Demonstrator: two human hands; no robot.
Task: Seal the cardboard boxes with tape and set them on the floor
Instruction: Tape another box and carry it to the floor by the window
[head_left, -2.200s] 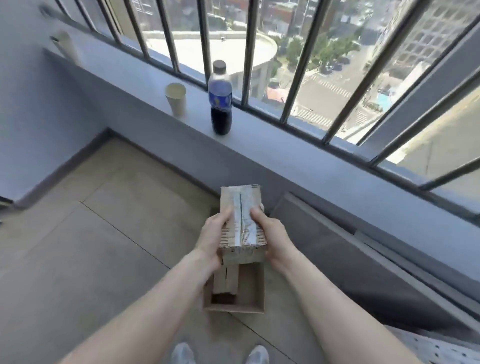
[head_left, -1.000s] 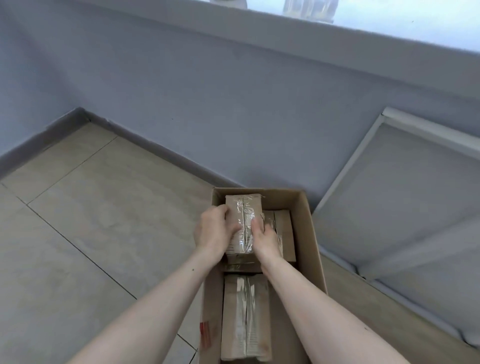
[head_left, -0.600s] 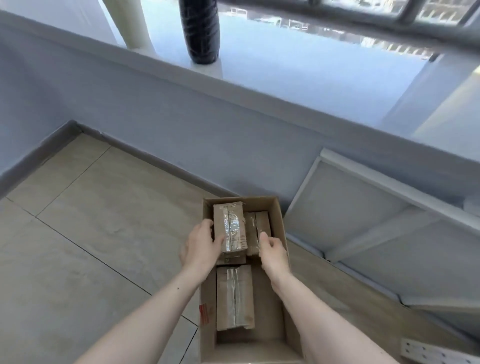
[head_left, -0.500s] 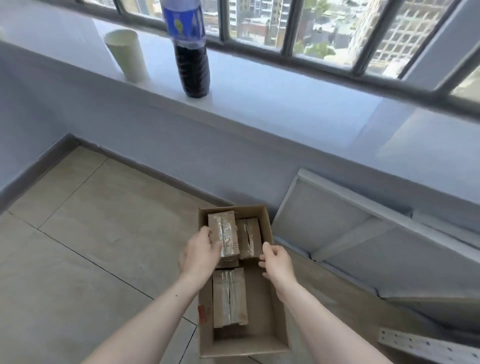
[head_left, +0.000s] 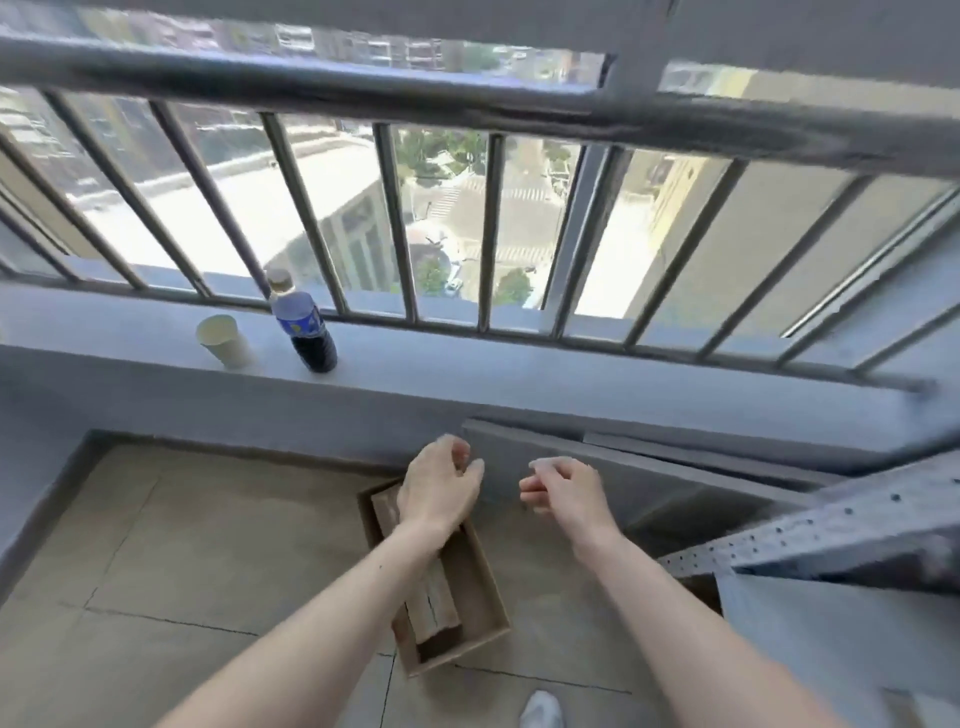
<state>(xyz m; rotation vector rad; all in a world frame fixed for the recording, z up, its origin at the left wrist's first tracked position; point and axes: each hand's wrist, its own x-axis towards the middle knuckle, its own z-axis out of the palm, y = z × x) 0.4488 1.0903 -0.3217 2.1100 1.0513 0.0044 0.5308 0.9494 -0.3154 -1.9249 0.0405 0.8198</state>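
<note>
Since half a second ago we're lifting both hands off the taped boxes (head_left: 431, 605), now lying in the open carton (head_left: 483, 587) on the floor. Left hand (head_left: 439, 491) and right hand (head_left: 563, 491) are hanging loosely curled, empty. They're looking light and stiff with slick tape, so we're favouring the bare cardboard sides.

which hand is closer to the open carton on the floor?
Left. The left hand hangs over the far end of the open carton, overlapping it in view. The right hand is off to the carton's right side, clear of it.
</note>
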